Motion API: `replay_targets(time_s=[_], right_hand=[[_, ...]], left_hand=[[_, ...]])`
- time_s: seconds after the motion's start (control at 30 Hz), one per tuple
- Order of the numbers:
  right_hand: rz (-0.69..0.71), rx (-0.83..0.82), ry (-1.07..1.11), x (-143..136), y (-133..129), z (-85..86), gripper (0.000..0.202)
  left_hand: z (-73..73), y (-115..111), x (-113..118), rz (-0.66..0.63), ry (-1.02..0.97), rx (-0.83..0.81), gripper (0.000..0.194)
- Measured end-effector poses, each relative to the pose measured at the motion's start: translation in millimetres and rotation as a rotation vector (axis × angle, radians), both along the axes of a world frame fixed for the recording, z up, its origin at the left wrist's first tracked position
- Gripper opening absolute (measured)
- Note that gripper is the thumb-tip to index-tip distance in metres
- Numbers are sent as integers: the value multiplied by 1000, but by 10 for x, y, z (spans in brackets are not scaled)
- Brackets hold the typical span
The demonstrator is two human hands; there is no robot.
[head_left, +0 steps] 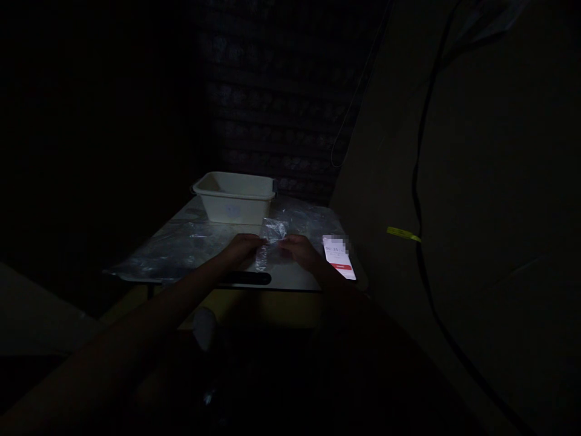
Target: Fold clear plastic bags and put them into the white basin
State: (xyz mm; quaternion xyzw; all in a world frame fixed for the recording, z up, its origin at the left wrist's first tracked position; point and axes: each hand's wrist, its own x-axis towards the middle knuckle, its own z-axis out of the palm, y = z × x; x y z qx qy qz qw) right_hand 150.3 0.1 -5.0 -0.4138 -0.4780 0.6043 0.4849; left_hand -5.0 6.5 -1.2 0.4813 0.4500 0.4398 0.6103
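Note:
Between my two hands is a small clear plastic bag (pixel 274 230), crinkled and shiny. My left hand (pixel 245 247) pinches its left side, and my right hand (pixel 300 249) pinches the right side. Both hands are just above a light-topped table (pixel 290 280), near its front edge. Large clear plastic sheets or bags lie on the left of the table and behind my hands; in this dim light I cannot tell which. Whether anything is inside the small bag I cannot make out.
A cream plastic tub (pixel 236 209) stands at the table's back left. To the right lies a lit phone (pixel 338 257) showing a timer. A dark slot (pixel 247 278) runs along the front edge. A black cable with a yellow tag (pixel 403 234) hangs on the right.

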Motion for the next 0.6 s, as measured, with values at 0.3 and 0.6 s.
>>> replay_targets(time_s=[0.3,0.6], right_hand=[[46,0,108,24,-17,13,12],[-10,27,-70,80,24,-125,18]], left_hand=[[50,-14,-12,-11,18,33,5],[-93,16,-34,-51,307,107,13]])
